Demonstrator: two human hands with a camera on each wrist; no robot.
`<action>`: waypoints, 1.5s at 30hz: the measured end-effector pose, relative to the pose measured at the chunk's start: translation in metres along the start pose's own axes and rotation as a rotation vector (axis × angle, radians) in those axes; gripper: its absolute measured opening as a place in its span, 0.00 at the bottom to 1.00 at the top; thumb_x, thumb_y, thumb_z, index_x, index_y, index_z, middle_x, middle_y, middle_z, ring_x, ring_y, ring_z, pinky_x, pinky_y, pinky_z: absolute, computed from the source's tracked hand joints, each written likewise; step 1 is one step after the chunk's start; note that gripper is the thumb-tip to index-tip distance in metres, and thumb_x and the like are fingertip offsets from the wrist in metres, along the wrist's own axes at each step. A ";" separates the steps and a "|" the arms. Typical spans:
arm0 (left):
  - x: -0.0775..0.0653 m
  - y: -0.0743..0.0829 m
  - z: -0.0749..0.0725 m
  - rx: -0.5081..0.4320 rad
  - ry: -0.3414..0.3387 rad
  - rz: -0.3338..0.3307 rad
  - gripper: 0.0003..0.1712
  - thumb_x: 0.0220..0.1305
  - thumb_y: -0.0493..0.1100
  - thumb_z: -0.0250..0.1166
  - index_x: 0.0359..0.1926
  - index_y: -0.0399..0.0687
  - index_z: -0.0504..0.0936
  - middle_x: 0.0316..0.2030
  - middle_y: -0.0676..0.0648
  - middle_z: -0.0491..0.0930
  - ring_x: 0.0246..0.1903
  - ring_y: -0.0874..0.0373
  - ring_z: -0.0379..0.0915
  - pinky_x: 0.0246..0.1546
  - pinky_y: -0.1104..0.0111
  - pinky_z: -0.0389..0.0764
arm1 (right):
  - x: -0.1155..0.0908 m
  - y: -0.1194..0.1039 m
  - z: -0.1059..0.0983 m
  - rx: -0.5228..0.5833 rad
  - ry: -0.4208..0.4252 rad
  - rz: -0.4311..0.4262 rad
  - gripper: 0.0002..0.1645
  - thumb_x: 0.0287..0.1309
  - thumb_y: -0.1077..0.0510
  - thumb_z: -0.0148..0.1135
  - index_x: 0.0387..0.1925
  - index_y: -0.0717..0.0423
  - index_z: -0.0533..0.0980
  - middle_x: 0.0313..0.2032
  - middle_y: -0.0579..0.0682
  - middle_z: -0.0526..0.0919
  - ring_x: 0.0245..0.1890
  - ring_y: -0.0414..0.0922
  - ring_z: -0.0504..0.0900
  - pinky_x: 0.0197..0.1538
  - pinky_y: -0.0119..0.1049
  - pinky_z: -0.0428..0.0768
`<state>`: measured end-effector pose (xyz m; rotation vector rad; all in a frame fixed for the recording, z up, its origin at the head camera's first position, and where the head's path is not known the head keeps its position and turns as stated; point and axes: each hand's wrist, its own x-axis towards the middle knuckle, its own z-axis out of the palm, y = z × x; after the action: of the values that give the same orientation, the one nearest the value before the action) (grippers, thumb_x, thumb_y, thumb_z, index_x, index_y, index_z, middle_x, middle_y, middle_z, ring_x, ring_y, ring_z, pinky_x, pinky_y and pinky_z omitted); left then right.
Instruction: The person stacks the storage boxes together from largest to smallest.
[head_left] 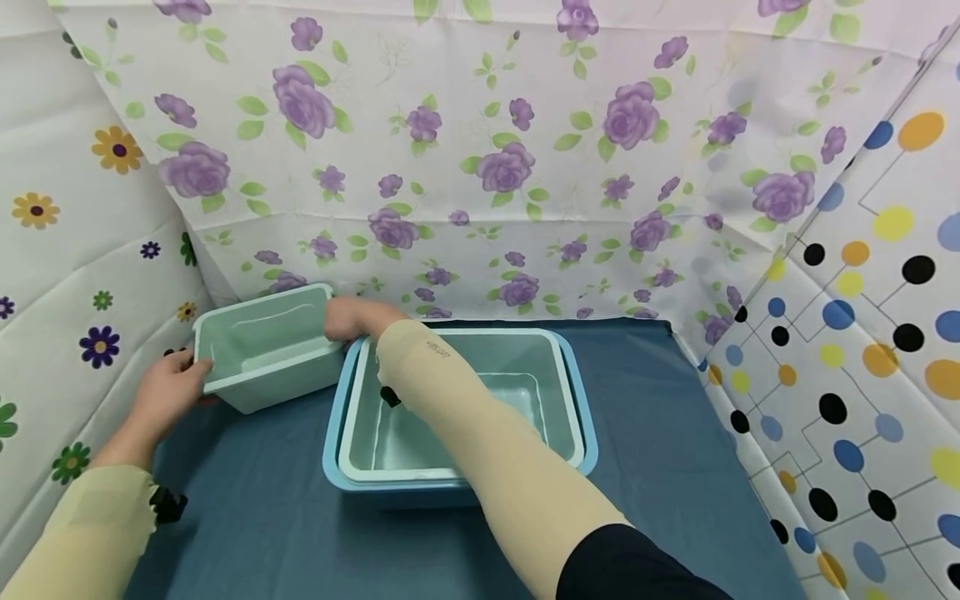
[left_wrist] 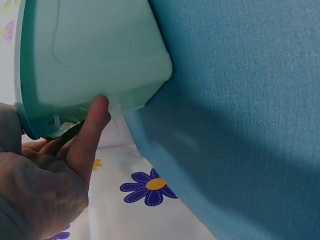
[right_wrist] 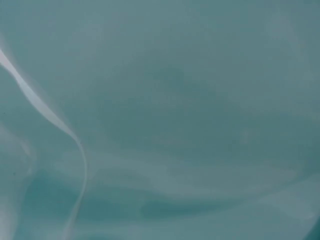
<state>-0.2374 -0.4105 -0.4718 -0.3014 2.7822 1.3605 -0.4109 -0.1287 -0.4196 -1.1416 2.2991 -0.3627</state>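
A small pale green plastic bin [head_left: 300, 388] stands at the back left, tipped toward its front edge. My left hand [head_left: 167, 393] grips its left end, thumb over the rim. In the left wrist view that hand [left_wrist: 50, 185] has a finger laid along the outer wall of the bin [left_wrist: 100, 50]. My right hand [head_left: 358, 318] holds the bin's right end at the rim; its fingertips are hidden. Below the right forearm, a larger pale green bin [head_left: 397, 476] sits nested inside a blue bin [head_left: 588, 417]. Smooth green plastic [right_wrist: 175, 100] fills the right wrist view.
A dark blue cloth [head_left: 645, 467] covers the table. Flowered sheeting [head_left: 465, 167] hangs behind, daisy-patterned sheeting [head_left: 75, 275] rises at the left, and dotted sheeting [head_left: 862, 358] at the right. The small bin is close to the back left corner.
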 end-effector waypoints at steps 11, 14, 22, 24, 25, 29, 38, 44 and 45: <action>0.001 0.008 -0.001 -0.032 0.005 0.006 0.39 0.90 0.50 0.43 0.81 0.18 0.58 0.66 0.17 0.70 0.32 0.72 0.80 0.34 0.65 0.91 | -0.002 -0.002 -0.004 0.080 0.023 0.074 0.26 0.83 0.66 0.47 0.23 0.49 0.60 0.22 0.45 0.59 0.18 0.39 0.61 0.30 0.31 0.74; 0.002 0.009 -0.001 -0.057 0.018 -0.004 0.39 0.90 0.50 0.43 0.83 0.21 0.56 0.68 0.17 0.69 0.32 0.74 0.79 0.34 0.65 0.91 | -0.003 -0.003 -0.005 0.105 0.037 0.087 0.24 0.83 0.65 0.47 0.25 0.49 0.61 0.23 0.45 0.61 0.18 0.39 0.62 0.30 0.31 0.75; 0.003 0.011 -0.001 -0.084 0.034 0.010 0.38 0.90 0.50 0.44 0.84 0.23 0.56 0.69 0.17 0.69 0.33 0.77 0.78 0.33 0.68 0.90 | -0.009 -0.003 -0.007 0.167 0.055 0.090 0.26 0.84 0.66 0.47 0.23 0.49 0.61 0.19 0.45 0.61 0.17 0.40 0.65 0.31 0.33 0.76; 0.003 0.011 -0.001 -0.091 0.035 0.015 0.38 0.90 0.49 0.44 0.84 0.23 0.56 0.69 0.17 0.69 0.33 0.77 0.78 0.33 0.69 0.90 | -0.010 -0.002 -0.007 0.183 0.060 0.088 0.27 0.84 0.66 0.47 0.22 0.49 0.60 0.18 0.44 0.60 0.17 0.40 0.64 0.31 0.33 0.75; 0.003 0.012 -0.001 -0.092 0.036 0.018 0.38 0.90 0.49 0.44 0.84 0.23 0.56 0.69 0.17 0.69 0.33 0.77 0.78 0.33 0.69 0.90 | -0.010 -0.002 -0.007 0.188 0.063 0.085 0.27 0.84 0.66 0.47 0.22 0.49 0.60 0.18 0.44 0.60 0.17 0.40 0.64 0.31 0.33 0.75; 0.003 0.014 -0.001 -0.095 0.042 0.022 0.38 0.90 0.48 0.44 0.84 0.22 0.56 0.69 0.17 0.68 0.33 0.77 0.78 0.34 0.69 0.90 | -0.011 -0.001 -0.008 0.197 0.068 0.075 0.28 0.83 0.67 0.48 0.21 0.48 0.59 0.18 0.44 0.58 0.17 0.40 0.62 0.30 0.33 0.74; 0.000 0.019 -0.002 -0.094 0.065 0.012 0.38 0.89 0.50 0.45 0.82 0.23 0.60 0.68 0.19 0.70 0.32 0.76 0.79 0.32 0.69 0.90 | -0.016 -0.002 -0.010 0.188 0.117 0.062 0.29 0.80 0.68 0.51 0.19 0.48 0.60 0.18 0.43 0.59 0.18 0.40 0.61 0.31 0.33 0.73; -0.002 0.023 -0.003 -0.051 0.085 0.033 0.36 0.89 0.51 0.46 0.78 0.23 0.67 0.60 0.23 0.77 0.31 0.71 0.82 0.31 0.68 0.89 | -0.020 -0.006 -0.011 0.211 0.147 0.087 0.26 0.80 0.68 0.53 0.22 0.49 0.62 0.19 0.45 0.64 0.20 0.42 0.69 0.33 0.34 0.76; -0.002 0.023 -0.004 -0.042 0.089 0.038 0.36 0.89 0.51 0.46 0.78 0.23 0.67 0.58 0.24 0.78 0.31 0.70 0.82 0.30 0.68 0.89 | -0.018 -0.007 -0.011 0.212 0.150 0.106 0.25 0.79 0.68 0.53 0.22 0.50 0.63 0.19 0.45 0.65 0.21 0.42 0.71 0.34 0.34 0.76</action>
<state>-0.2393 -0.3992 -0.4508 -0.3193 2.8479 1.4497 -0.4041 -0.1180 -0.4009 -0.9113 2.3709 -0.6538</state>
